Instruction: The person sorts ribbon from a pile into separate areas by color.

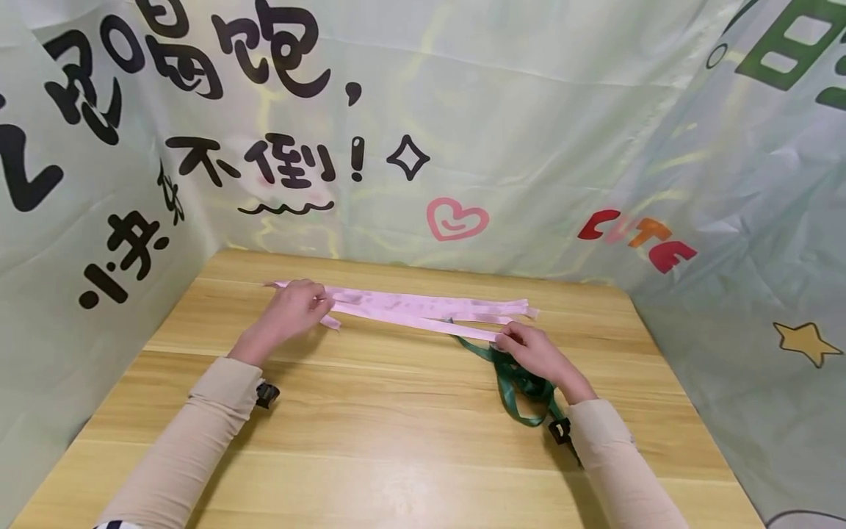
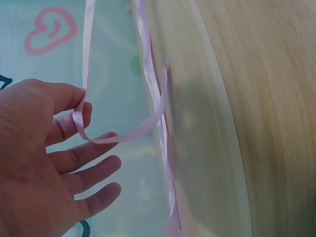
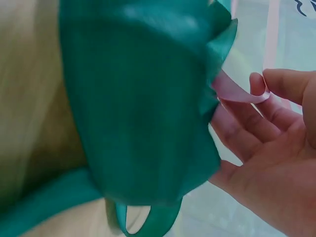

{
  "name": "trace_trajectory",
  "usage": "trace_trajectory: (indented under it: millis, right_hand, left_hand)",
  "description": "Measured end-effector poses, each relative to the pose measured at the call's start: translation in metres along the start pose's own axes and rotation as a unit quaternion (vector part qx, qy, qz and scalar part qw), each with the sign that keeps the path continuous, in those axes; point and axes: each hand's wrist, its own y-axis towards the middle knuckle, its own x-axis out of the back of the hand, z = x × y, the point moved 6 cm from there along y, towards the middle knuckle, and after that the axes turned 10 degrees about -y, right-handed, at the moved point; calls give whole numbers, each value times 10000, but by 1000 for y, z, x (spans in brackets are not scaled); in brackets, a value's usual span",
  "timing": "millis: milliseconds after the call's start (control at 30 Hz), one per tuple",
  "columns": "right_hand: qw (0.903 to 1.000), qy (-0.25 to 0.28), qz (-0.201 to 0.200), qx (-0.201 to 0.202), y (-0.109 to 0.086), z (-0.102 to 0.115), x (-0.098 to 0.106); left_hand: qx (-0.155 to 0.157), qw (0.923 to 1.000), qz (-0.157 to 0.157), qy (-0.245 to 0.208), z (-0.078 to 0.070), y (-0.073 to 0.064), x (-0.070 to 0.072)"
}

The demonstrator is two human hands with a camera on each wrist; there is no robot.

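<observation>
Pink ribbon (image 1: 415, 322), mid-frame in the head view, runs straight between two pinches: left hand (image 1: 296, 307) near one end, right hand (image 1: 532, 354) near the other. Looks light, limp, slippery; probably best taken flat, close to the tips. Just above it, more strips (image 1: 429, 303) on the table (image 1: 396, 455). Green ribbon (image 1: 509, 389) bunched right of centre, lower down.

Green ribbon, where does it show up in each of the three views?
Head: the green ribbon is bunched right of centre, below the right end of the held pink strip.
Left wrist: not in this picture.
Right wrist: large and close, mostly left of centre, reaching from top to bottom.
Shared landmark: the held pink strip, visible in all three.
</observation>
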Motion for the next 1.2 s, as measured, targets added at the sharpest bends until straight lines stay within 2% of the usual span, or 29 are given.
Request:
trace_trajectory:
  millis: [233, 333, 533, 700, 967, 1200]
  right_hand:
    - [9975, 432, 533, -142, -2, -3, -1]
    - [9972, 450, 574, -172, -2, -4, -1]
    - [9999, 59, 22, -117, 0, -8, 10]
    - [9982, -369, -428, -187, 2, -15, 19]
    - [9942, -585, -691, -581, 6, -30, 28]
    - [9907, -723, -897, -729, 13, -44, 33]
  left_hand:
    - [228, 9997, 105, -73, 9, 0, 2]
    - [275, 9995, 102, -71, 15, 0, 3]
    - [333, 9994, -2, -72, 26, 0, 7]
    - [453, 9990, -4, -29, 38, -2, 7]
    - [602, 9981, 144, -17, 49, -3, 1]
    - [750, 9967, 201, 219, 56, -3, -2]
